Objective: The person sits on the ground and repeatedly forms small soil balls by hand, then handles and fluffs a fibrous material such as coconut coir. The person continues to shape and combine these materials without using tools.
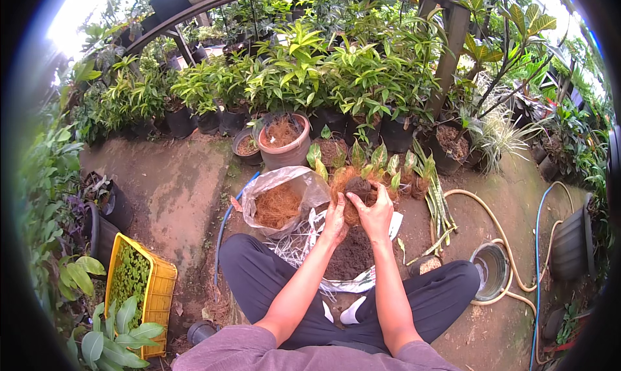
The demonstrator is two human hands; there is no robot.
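Note:
A dark ball of soil (359,188) sits in a wad of brown coir fibre (342,181) above the ground before me. My left hand (335,220) grips the wad from the left, thumb pressed near the soil. From the right, my right hand (377,211) holds it with thumb and fingers curved around. Below them lies loose dark potting soil (350,255) on a spread plastic sack (360,284). To the left of my hands stands a clear plastic bag (315,186) filled with coir fibre (277,206). Several small variegated plants (380,156) with wrapped roots stand just beyond.
A terracotta-coloured pot (284,150) and black-bagged plants line the back. Cut long leaves (439,211) lie to the right, near a metal bucket (490,271) and a looped beige hose (499,225). A yellow crate (160,283) of small plants stands at left.

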